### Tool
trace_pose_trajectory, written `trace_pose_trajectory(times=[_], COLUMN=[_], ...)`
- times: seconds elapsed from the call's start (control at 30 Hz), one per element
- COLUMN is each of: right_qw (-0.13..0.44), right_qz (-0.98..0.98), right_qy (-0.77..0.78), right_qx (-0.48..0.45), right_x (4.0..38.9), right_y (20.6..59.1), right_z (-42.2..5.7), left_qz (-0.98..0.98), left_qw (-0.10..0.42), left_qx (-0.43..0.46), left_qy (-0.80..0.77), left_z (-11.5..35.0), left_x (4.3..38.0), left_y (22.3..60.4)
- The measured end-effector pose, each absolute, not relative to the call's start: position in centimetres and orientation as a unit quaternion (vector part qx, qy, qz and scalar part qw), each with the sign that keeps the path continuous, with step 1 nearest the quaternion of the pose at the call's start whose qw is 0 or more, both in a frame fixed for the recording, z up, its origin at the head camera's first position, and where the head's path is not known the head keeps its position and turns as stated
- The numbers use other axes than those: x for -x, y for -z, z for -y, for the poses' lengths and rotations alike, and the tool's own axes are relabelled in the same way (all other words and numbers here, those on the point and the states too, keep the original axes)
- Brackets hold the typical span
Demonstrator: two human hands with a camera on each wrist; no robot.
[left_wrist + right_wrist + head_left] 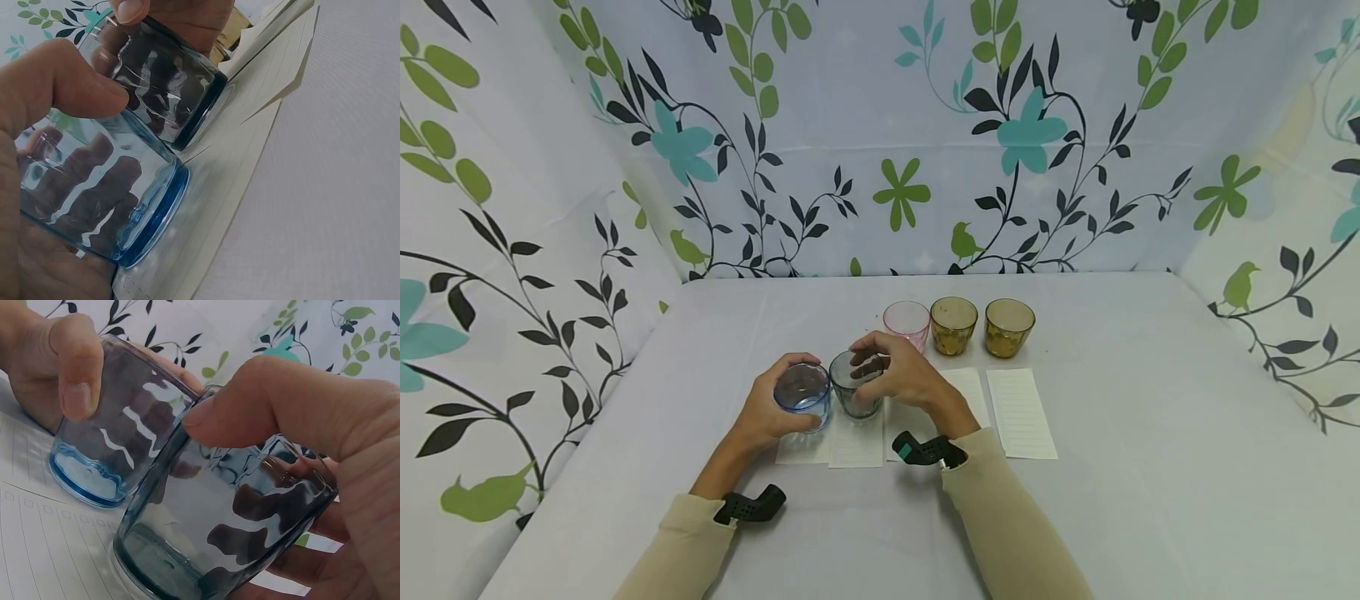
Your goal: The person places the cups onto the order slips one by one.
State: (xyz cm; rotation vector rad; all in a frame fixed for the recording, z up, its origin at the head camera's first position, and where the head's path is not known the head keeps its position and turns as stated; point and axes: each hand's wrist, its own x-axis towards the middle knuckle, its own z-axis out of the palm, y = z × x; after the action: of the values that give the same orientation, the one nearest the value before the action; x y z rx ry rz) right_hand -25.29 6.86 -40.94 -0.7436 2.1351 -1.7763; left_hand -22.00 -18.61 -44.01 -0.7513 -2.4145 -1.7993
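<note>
the left hand (766, 410) has its fingers curled round a blue glass (803, 400), the right hand (906, 372) round a grey glass (847, 393) just beside it; lined paper slips (856, 448) lie beneath.

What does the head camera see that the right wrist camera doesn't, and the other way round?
Only the head view shows the pink glass, the two yellow glasses and the sleeves.

Only the right wrist view shows the tiny squares printed on the paper.

Both show the left hand holding the blue glass, the right hand holding the gray glass, some paper, and the leafy cloth behind.
</note>
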Motion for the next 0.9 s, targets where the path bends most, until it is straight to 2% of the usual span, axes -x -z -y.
trace_pose_trajectory(times=[0.27, 0.9], right_qw=[0.133, 0.177], right_qz=[-0.739, -0.771], right_qy=[0.603, 0.557], right_qx=[0.270, 0.252], right_x=[25.2, 25.4], right_y=[40.7, 39.8], right_z=[-7.2, -7.7], left_qz=[0.777, 0.778], left_qw=[0.016, 0.015], left_qx=[0.243, 0.235], left_qy=[0.580, 0.583], left_z=[18.5, 18.5], left_x=[22.0, 21.9], left_y=[43.9, 43.9])
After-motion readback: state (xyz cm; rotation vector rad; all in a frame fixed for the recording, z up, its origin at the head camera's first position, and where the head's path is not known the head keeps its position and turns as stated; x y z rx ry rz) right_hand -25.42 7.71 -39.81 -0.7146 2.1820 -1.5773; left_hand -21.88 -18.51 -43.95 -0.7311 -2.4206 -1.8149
